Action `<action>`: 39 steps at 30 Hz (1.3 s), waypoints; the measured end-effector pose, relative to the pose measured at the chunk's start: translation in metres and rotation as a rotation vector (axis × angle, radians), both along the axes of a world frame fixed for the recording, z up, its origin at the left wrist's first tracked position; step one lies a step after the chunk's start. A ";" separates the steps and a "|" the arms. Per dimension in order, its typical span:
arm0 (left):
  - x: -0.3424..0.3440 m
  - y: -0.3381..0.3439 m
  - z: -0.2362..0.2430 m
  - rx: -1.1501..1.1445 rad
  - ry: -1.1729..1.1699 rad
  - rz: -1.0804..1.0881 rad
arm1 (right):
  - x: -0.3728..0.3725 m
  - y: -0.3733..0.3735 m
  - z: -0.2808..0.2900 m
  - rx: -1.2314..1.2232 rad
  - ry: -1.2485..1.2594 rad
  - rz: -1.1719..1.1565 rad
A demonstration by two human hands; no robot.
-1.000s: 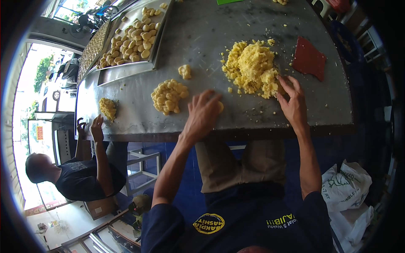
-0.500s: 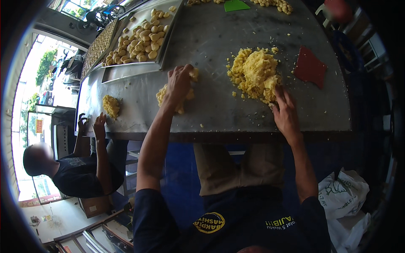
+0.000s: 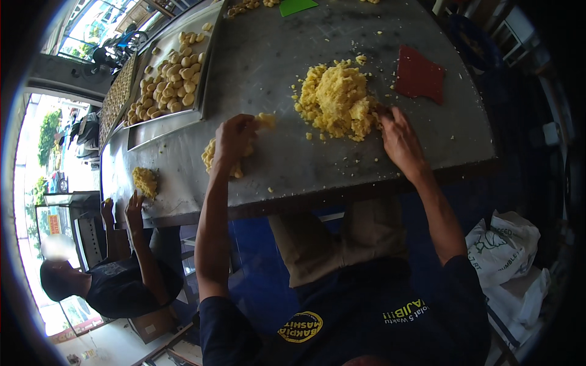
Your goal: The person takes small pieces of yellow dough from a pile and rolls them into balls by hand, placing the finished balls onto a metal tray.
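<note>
A heap of crumbly yellow mash (image 3: pixel 336 100) lies on the metal-topped table, with loose crumbs around it. My right hand (image 3: pixel 400 139) is at the heap's right edge, its fingers curled into the mash. Farther left, my left hand (image 3: pixel 232 140) is closed above a group of small yellow lumps (image 3: pixel 210 155), partly covering them. A small lump of yellow mash (image 3: pixel 264 121) shows at its fingertips, slightly blurred. To the right of the heap lies a flat red dough scraper (image 3: pixel 420 74).
A metal tray (image 3: pixel 165 127) of pale dough balls (image 3: pixel 174 85) stands at the far left, beside another filled tray (image 3: pixel 117 100). A green scraper (image 3: pixel 298 7) lies at the far edge. Left, another person (image 3: pixel 131 280) works by a small yellow pile (image 3: pixel 144 182). White bags (image 3: pixel 503 250) are at lower right.
The whole view has shifted, so the table appears farther left and tilted. My left hand stays by the small lumps with fingers curled more; my right hand remains at the heap's edge.
</note>
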State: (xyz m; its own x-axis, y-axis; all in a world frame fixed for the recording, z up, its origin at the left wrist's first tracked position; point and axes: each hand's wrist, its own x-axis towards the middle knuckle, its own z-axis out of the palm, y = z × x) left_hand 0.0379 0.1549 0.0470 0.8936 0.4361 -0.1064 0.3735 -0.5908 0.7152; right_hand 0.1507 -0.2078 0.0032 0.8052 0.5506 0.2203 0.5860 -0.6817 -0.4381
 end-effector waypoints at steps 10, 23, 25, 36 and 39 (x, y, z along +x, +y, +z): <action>0.020 -0.006 -0.027 -0.511 -0.330 0.131 | -0.004 0.003 -0.012 0.302 0.033 -0.053; -0.018 -0.032 -0.045 0.382 -0.223 -0.069 | -0.027 -0.004 -0.009 0.044 -0.165 -0.022; -0.035 -0.043 -0.042 0.407 -0.135 -0.086 | -0.044 -0.012 -0.012 0.052 -0.232 0.043; -0.064 -0.098 -0.031 0.857 -0.242 -0.244 | -0.054 -0.019 0.018 0.050 0.020 0.263; -0.018 -0.088 -0.030 0.959 -0.304 -0.082 | -0.053 0.007 0.021 0.052 -0.038 0.337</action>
